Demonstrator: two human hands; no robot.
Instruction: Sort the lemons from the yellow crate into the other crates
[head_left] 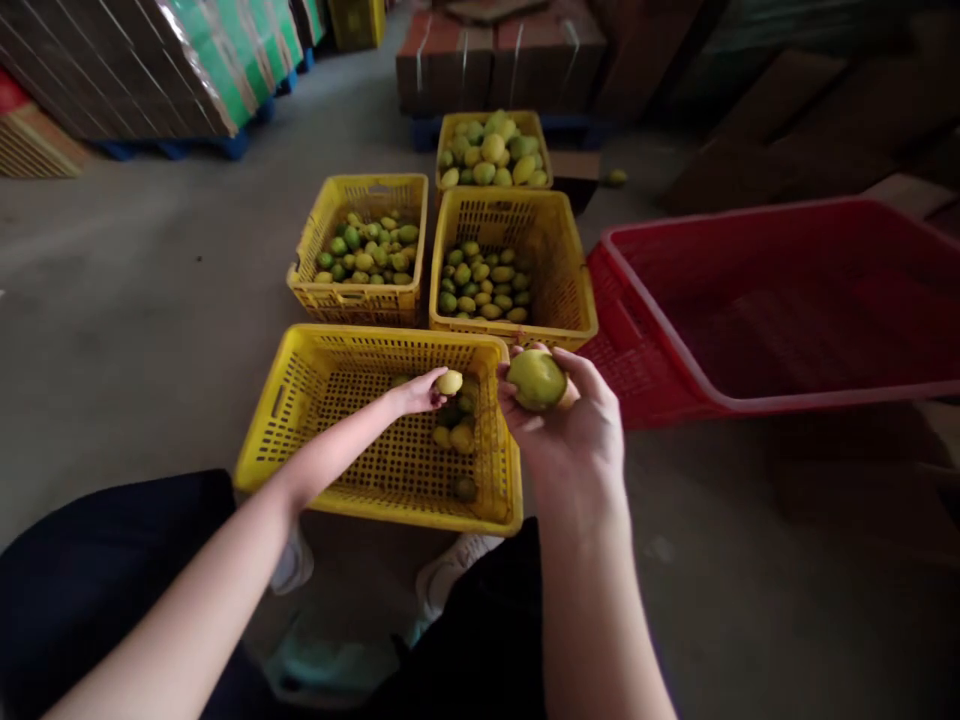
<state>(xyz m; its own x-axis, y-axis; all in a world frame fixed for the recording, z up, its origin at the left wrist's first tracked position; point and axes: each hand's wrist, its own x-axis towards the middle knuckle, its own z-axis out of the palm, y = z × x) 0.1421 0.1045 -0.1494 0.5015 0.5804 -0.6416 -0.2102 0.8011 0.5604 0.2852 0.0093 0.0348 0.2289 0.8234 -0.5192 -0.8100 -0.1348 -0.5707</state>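
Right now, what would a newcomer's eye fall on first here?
Probably the large round yellow-green fruit, held close in the right hand. The left hand holds a smaller pale yellow fruit over the nearest perforated yellow plastic crate. At the picture's right, a big red plastic crate stands out.

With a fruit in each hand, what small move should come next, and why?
Perhaps move the right hand, with its large, rounded yellow-green fruit, toward the rearmost fruit-filled yellow plastic crate: the fruits there look larger than those in the yellow plastic crate just in front. The left hand could wait with its small yellow fruit.
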